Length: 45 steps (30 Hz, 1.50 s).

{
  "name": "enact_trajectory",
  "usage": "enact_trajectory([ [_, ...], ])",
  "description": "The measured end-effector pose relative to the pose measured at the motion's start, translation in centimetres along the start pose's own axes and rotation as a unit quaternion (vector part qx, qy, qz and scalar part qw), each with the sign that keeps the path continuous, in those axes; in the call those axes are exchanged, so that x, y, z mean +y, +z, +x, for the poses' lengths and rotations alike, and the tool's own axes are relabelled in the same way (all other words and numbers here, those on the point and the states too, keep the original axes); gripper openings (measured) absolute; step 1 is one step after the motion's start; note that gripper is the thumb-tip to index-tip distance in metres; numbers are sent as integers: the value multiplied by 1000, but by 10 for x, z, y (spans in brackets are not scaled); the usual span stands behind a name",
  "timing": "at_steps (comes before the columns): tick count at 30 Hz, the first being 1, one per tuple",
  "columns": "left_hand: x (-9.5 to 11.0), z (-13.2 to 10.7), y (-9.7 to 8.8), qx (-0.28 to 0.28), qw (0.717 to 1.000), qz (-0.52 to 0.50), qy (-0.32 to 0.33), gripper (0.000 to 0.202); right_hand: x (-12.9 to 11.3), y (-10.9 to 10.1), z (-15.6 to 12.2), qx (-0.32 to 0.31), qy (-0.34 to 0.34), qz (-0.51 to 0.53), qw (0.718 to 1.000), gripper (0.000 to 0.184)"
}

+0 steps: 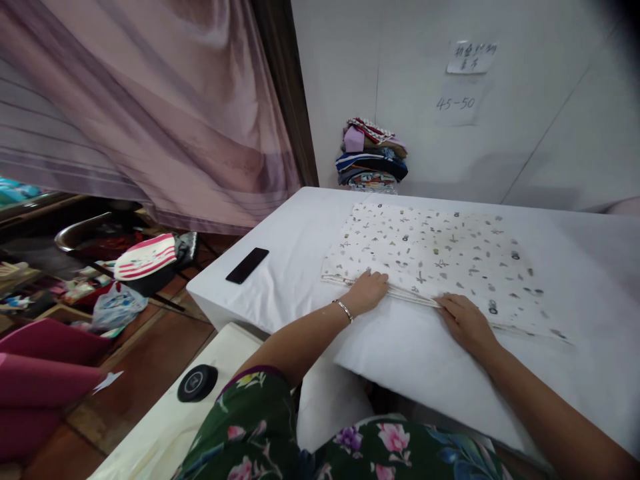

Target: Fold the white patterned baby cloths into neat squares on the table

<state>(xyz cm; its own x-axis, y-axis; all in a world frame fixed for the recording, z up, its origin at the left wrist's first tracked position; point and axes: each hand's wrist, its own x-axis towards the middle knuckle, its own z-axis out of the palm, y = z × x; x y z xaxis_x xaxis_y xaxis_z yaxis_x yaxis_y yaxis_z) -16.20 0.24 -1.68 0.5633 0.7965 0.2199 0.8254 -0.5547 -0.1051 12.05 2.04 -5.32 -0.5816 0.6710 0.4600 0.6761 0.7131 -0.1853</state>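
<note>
White cloth-covered table [290, 273] under both hands; cream printed fabric [435, 257] lies flat just beyond the fingers, left hand [367, 292] curled, fingers together, and right hand [467, 323] extended, both on its near layered edge. Farther past the fingertips, multicoloured stack of folded textiles [373, 160] by a pale panelled wall [550, 113]; left of the fingers, black rectangular phone [247, 265], then draped mauve curtain [210, 113]. Thumbs hidden, cannot tell whether either hand pinches; table's right end cut off.
</note>
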Motion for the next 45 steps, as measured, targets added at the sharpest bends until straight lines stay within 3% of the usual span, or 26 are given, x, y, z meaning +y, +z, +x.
enact_trajectory([
  [6, 9, -17, -8, 21, 999, -3, -33, 18, 0, 0, -3, -1, -26, -1, 1000, 29],
  [10, 13, -29, -4, 8, 999, -11, -40, 18, 0, 2, -4, -9, -39, -15, 999, 30],
  [13, 13, -32, 0, 32, 999, -12, -33, 21, -1, 3, -3, -5, -46, -27, 999, 30],
  [22, 9, -35, 5, 46, 998, -39, -21, 24, -18, -4, 4, -26, -52, -91, 994, 33],
  [30, 8, -34, 6, 31, 997, -57, -39, 26, -46, 11, 29, -43, -105, -88, 990, 32],
  [38, 6, -37, 6, 49, 985, -135, -97, 30, -68, 19, 41, -53, -101, -80, 990, 34],
  [45, 5, -35, 9, 54, 972, -187, -133, 34, -69, 14, 37, -66, -81, -61, 993, 33],
])
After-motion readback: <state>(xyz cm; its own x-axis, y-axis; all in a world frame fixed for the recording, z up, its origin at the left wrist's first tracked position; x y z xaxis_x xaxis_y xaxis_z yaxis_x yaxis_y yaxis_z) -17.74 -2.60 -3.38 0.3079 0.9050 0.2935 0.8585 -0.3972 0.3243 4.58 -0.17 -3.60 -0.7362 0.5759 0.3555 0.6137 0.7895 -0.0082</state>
